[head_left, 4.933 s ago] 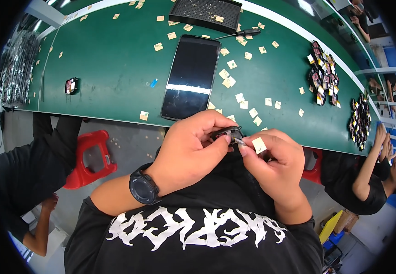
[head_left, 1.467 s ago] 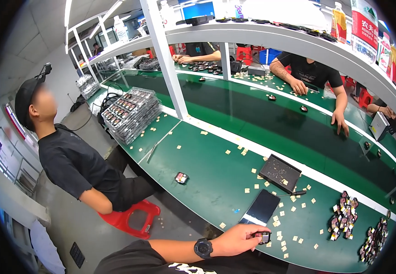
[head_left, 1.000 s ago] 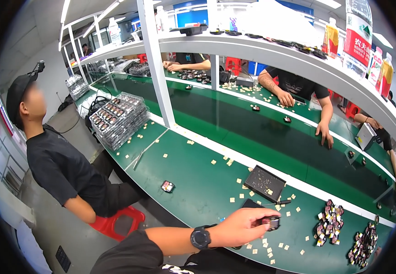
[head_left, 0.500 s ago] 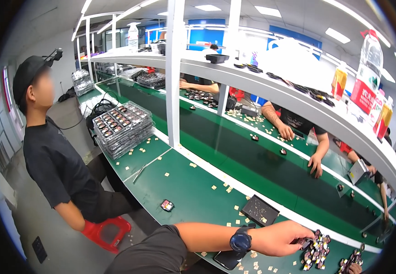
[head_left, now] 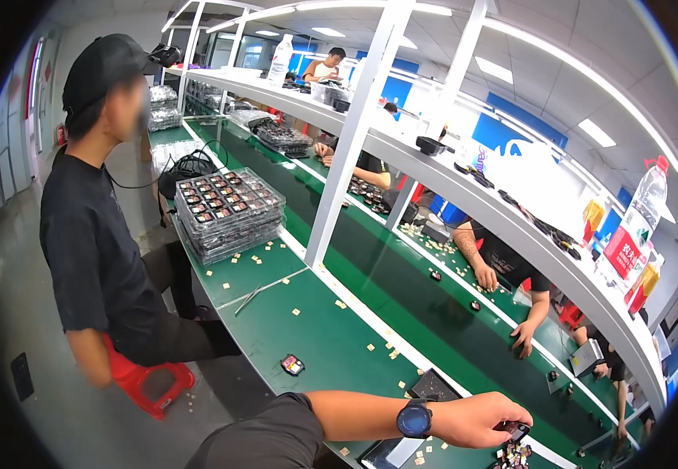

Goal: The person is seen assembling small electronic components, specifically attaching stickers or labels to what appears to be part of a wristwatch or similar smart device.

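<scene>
Head view | left hand (head_left: 483,418) has swung out from the lap to 5 o'clock on the green worktop (head_left: 331,344) | grip closed on a small dark part (head_left: 517,429) above the parts pile (head_left: 515,455) | right hand unseen

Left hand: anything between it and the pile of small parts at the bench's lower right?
Nothing visible. The left hand is stretched out over the green bench, fingertips on a small dark part right above the pile. The gap is bare. The right hand is out of view.
</scene>
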### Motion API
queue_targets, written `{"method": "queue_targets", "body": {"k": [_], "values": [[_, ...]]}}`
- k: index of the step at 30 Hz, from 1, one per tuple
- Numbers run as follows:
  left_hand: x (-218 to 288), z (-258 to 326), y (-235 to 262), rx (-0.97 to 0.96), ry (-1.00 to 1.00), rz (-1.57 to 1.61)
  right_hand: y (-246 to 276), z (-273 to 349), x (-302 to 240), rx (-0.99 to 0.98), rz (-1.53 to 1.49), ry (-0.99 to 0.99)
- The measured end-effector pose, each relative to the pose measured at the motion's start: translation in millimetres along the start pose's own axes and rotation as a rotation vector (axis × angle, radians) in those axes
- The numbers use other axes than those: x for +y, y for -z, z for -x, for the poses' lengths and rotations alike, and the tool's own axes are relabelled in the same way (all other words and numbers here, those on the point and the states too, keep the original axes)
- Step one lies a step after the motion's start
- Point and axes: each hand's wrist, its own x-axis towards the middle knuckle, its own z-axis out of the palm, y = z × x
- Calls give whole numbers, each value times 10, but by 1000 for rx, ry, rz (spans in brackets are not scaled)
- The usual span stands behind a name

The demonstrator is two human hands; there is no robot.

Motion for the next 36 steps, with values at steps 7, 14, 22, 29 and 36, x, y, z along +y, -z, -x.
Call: {"method": "queue_targets", "body": {"k": [7,14,22,29,36], "values": [[101,75,60,-28,-34,68,349,-526,1790,-70,265,398],[315,126,-49,-94,37,88,118,206,17,-131,-132,124],[261,126,129,-113,268,308,-150,113,-1003,-135,111,839],[280,55,83,-164,395,357,-211,-70,-1316,64,400,1208],[316,69,20,-159,309,153,-262,-94,-1313,173,581,1335]]}}
